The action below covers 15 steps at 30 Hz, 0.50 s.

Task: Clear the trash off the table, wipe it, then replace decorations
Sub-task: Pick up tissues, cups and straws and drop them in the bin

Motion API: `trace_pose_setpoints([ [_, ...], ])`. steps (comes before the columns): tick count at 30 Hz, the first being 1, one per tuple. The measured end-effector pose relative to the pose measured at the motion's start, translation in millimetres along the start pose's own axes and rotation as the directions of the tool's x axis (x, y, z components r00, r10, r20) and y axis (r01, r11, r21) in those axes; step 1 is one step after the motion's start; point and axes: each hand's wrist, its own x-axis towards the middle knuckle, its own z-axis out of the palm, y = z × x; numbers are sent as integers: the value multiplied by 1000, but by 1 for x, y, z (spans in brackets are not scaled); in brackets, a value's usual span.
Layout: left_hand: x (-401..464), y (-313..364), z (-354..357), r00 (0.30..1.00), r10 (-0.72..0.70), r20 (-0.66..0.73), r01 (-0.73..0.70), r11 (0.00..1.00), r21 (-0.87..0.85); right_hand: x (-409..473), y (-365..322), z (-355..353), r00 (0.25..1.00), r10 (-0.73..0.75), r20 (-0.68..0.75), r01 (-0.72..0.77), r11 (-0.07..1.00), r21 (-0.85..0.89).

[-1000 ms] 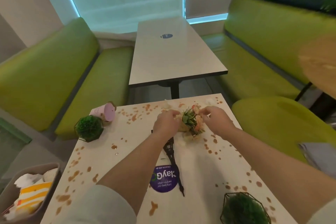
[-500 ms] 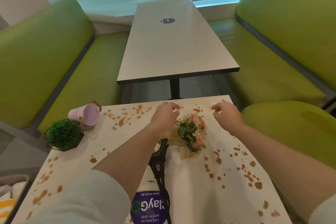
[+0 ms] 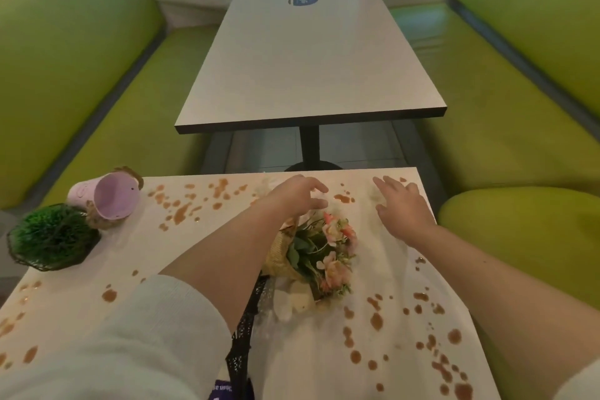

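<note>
A small bouquet [image 3: 328,253] of pink flowers in a straw wrap lies on the white table [image 3: 130,256], which is spattered with brown spills. My left hand [image 3: 297,196] hovers just beyond the bouquet, fingers spread, holding nothing. My right hand [image 3: 401,208] is open near the table's far right corner, palm down. A pink bucket-shaped pot [image 3: 108,196] lies tipped on its side at the far left. Beside it stands a round green plant [image 3: 53,237] in a black wire holder. A black lace-like tower figure [image 3: 245,328] lies under my left forearm.
A second, longer table [image 3: 308,52] stands ahead across a gap. Green benches [image 3: 506,127] run along both sides. A purple sticker [image 3: 227,391] shows at the near table edge. A small cream soft toy [image 3: 293,302] lies below the bouquet.
Both hands let go of the bouquet and moved past it toward the table's far edge, fingers opening. The view tilted down and came closer to the table.
</note>
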Motion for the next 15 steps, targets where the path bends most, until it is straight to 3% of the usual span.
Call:
trace_pose_setpoints([
  [7,12,1,8,1000,-27,16,26,997,71,-2,3,18,995,20,-95,-6,989,148],
  [15,-7,20,-3,980,-79,-184,70,996,-53,-25,-3,-3,978,117,-171,-46,928,370],
])
